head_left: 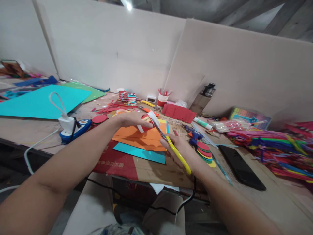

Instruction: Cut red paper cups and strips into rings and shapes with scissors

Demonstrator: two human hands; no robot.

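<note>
Fingers of the left hand (129,119): closed on a small red paper piece (146,123) with a white strip (154,118) curling across it, held up over the orange sheets (144,135). Fingers of the right hand (179,150): wrapped through the handles of yellow scissors (178,154), grip tight; blades point up and left, tips at the white strip, whether parted or closed cannot be told.

Beneath the hands: orange sheets stacked, a teal paper strip (140,152) lying just in front of them, both on a brown cardboard sheet (151,171) with a red printed panel, which overhangs the table edge.

Just right of the right hand: blue glue gun (194,134); fan of coloured paper circles (204,152), touching the wrist side; black phone (241,168) lying flat further right.

Far right: heap of coloured strips (274,147); pack of clear glue sticks (231,125); marker box (249,116).

Left: white charger in a blue power strip (73,129); large turquoise sheet (41,102); green sheet (85,89) behind it.

Rear, by the white partition (110,49): red paper scraps (114,107); cup of pencils (162,98); folded red paper (178,112); metal bottle (202,98).
</note>
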